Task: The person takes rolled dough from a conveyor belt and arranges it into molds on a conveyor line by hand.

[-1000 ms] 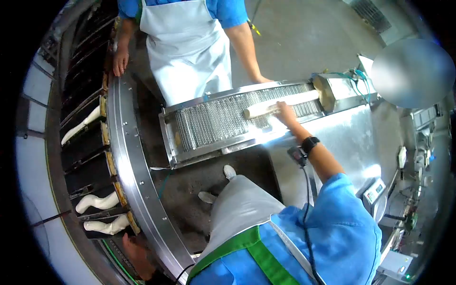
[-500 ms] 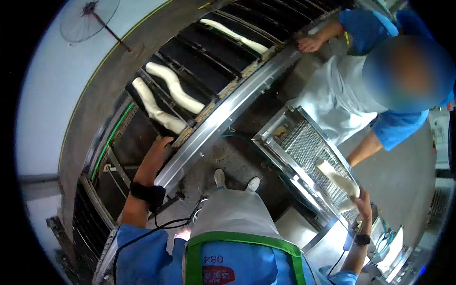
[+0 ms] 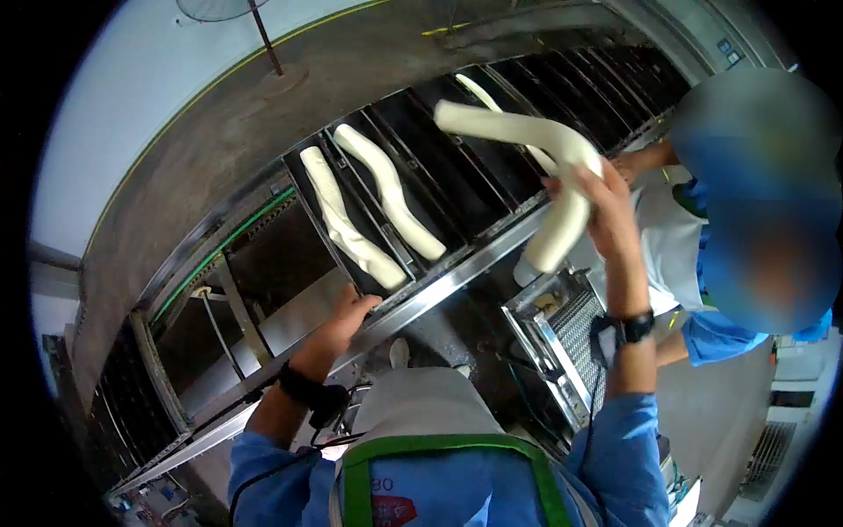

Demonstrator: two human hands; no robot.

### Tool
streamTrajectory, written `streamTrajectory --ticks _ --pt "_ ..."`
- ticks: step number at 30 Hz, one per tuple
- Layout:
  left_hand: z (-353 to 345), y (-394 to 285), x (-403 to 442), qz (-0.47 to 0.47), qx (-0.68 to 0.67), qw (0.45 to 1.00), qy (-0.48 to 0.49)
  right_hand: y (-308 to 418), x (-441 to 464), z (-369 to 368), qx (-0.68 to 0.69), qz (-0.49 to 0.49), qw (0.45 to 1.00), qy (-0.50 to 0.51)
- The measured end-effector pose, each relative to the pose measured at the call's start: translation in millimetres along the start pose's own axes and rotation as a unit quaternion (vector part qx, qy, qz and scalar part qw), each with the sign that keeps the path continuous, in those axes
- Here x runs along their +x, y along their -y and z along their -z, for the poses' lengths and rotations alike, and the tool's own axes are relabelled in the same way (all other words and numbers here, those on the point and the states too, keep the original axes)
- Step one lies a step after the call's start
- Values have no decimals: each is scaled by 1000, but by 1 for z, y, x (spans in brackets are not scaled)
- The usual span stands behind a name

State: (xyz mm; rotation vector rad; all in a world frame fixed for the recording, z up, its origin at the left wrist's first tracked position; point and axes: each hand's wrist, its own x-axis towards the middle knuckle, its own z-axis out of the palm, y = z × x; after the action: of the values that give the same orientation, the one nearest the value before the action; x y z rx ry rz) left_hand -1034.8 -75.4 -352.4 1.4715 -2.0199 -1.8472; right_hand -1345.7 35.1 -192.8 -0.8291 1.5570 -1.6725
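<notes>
My right hand point(image 3: 601, 206) is closed around a long, curved cream-coloured piece point(image 3: 518, 127) with a smooth surface, lifted above the conveyor's near edge. It is bent like a hook, its long arm pointing left over the black trays and its short end hanging down. My left hand point(image 3: 342, 321) is closed at the near edge of the first black tray point(image 3: 320, 237), its fingertips partly hidden. In that tray lies a wrinkled cream piece point(image 3: 342, 224), just beyond my left hand. A smoother wavy cream piece point(image 3: 386, 189) lies in the neighbouring tray.
A co-worker in a blue sleeve point(image 3: 724, 321) stands at right, one hand point(image 3: 637, 162) by the conveyor rim point(image 3: 439, 299). Beside them is a perforated metal stand point(image 3: 571, 321). A thin cream piece point(image 3: 479, 90) lies in a farther tray. A fan stand point(image 3: 268, 39) stands beyond.
My right hand has lifted the cream piece off the perforated metal stand and carried it up and left toward the trays. My left hand stays by the first tray's edge. The view has shifted.
</notes>
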Motion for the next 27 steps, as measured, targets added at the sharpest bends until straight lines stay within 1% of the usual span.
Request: streamTrajectory --ticks 1,2,3,4,6,7,8,9,10,11,12,13,14,15,16,17,18,19,20,21,22,23,24,25,26,27 --pt "-3 12 1 -55 -26 998 -7 -15 22 -9 -15 -10 999 29" --pt "-5 22 6 -81 -38 996 -10 -32 41 -17 -18 -38 998 49" --pt "-8 32 10 -107 -50 993 -13 -70 71 -8 -97 -58 992 61" --pt "-10 44 18 -82 -88 993 -17 -75 76 -16 -153 -68 984 57" --pt "-13 56 28 -34 -163 986 -24 -104 90 -1 -259 39 965 -11" --pt "-11 39 21 -31 -159 987 -17 -108 87 8 -235 38 971 -22" --pt "-7 6 4 -34 -115 993 -20 -111 79 19 -210 35 976 -36" --pt "-7 -12 -5 -39 -71 997 -19 -111 67 33 -222 12 974 -35" --pt "-10 -11 -7 -37 -62 997 -5 -115 51 49 -206 17 978 -37" --pt "-9 -8 -11 -153 -23 988 8 -120 35 71 -218 -16 975 -45" --pt "-4 -18 -17 -252 82 963 38 -125 15 90 -229 -47 971 -57" --pt "1 -28 -22 -354 172 918 50 -128 -12 101 -156 -47 983 -83" --pt "10 -13 -19 -334 214 916 51 -132 -37 117 -207 -102 968 -100" --pt "10 0 -13 -325 257 908 65 -153 -64 143 -168 -166 967 -97" --pt "-11 -47 -39 -351 268 896 39 -155 -102 151 -153 -182 960 -149" --pt "-5 -30 -26 -278 274 920 43 -169 -132 168 -224 -197 943 -150" --pt "-1 -14 -14 -203 281 937 46 -204 -166 192 -319 -177 916 -169" --pt "1 -8 -7 -212 356 909 44 -231 -203 217 -400 -242 864 -189" --pt "4 -1 -2 -223 428 875 40 -229 -236 223 -447 -277 822 -219" --pt "10 -4 -1 -201 516 832 25 -231 -278 233 -484 -302 777 -265" --pt "18 8 18 -147 409 898 62 -234 -309 247 -520 -320 734 -297" --pt "26 20 36 -86 284 951 85 -235 -335 260 -544 -366 680 -328" --pt "35 32 54 -24 166 982 92 -235 -363 272 -564 -409 626 -349" --pt "34 30 57 -35 215 972 92 -240 -390 287 -559 -394 619 -385" --pt "45 42 58 -45 251 963 87 -243 -407 290 -563 -371 611 -415" --pt "40 34 52 -61 272 957 77 -235 -427 297 -578 -384 588 -416"
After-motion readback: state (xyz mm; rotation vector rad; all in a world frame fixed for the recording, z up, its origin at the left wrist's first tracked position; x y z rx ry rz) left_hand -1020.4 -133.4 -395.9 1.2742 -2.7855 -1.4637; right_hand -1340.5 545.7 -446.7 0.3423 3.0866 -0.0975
